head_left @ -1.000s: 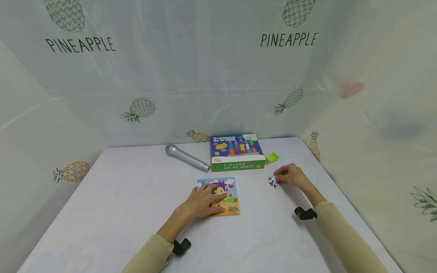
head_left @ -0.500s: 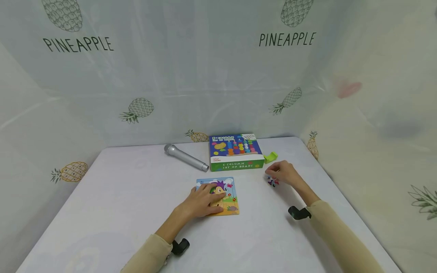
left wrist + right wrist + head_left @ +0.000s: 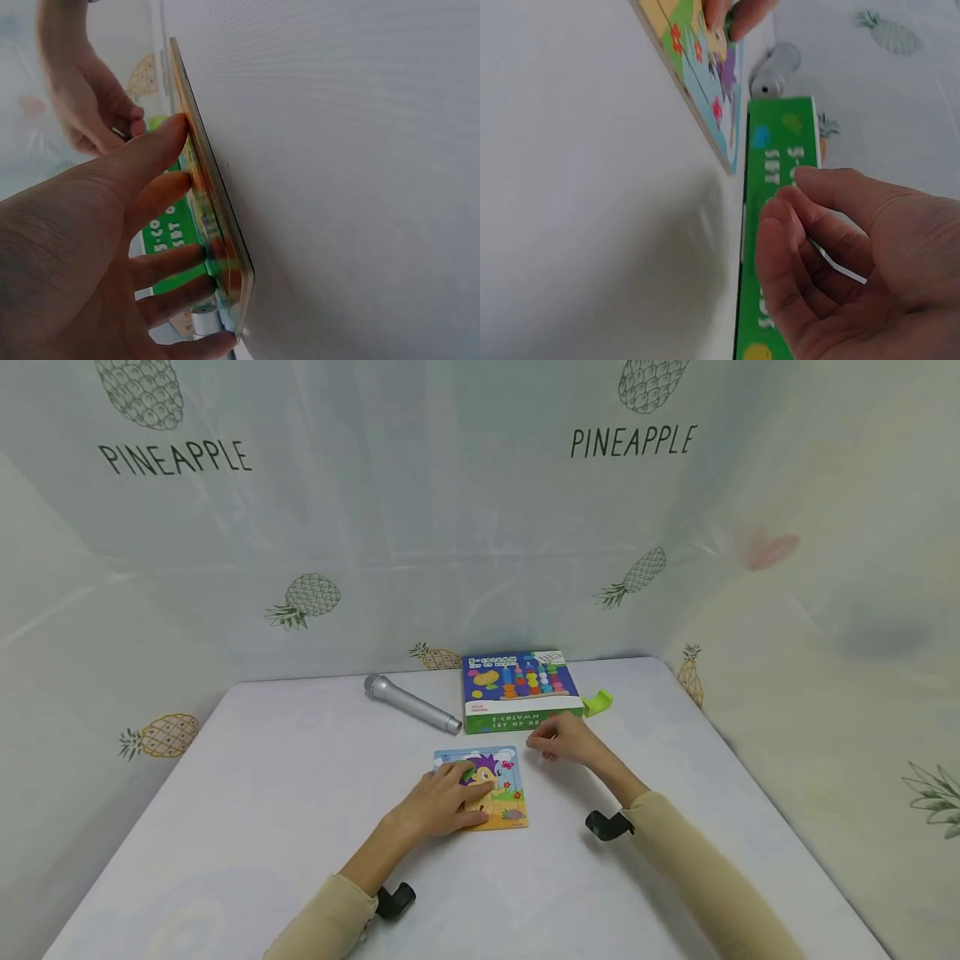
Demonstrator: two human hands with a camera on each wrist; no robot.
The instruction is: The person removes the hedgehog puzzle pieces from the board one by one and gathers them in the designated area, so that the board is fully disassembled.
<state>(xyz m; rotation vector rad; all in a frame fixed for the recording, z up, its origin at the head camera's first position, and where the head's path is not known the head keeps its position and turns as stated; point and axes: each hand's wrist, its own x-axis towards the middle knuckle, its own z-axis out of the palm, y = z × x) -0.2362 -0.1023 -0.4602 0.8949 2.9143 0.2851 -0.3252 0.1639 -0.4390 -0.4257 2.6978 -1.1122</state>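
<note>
My left hand (image 3: 442, 802) rests with spread fingers on a square picture puzzle (image 3: 510, 793), which shows a purple-haired hedgehog cartoon on a blue and yellow ground. In the left wrist view the fingertips touch the puzzle's (image 3: 217, 217) face near its edge. My right hand (image 3: 573, 743) hangs above the table, just right of the puzzle and in front of the bead box. Its fingers are curled around a puzzle piece; only a thin pale edge of the piece (image 3: 844, 271) shows in the right wrist view, the rest being hidden by the fingers.
Behind the puzzle lies a blue and green bead-set box (image 3: 517, 689). A silver toy microphone (image 3: 412, 703) lies to its left, and a small lime-green curved piece (image 3: 597, 702) sits at its right. A patterned curtain (image 3: 450, 527) hangs behind the white table (image 3: 247, 777).
My right hand picked up the puzzle piece from the table's right side and moved left with it toward the puzzle. The left hand stays on the puzzle.
</note>
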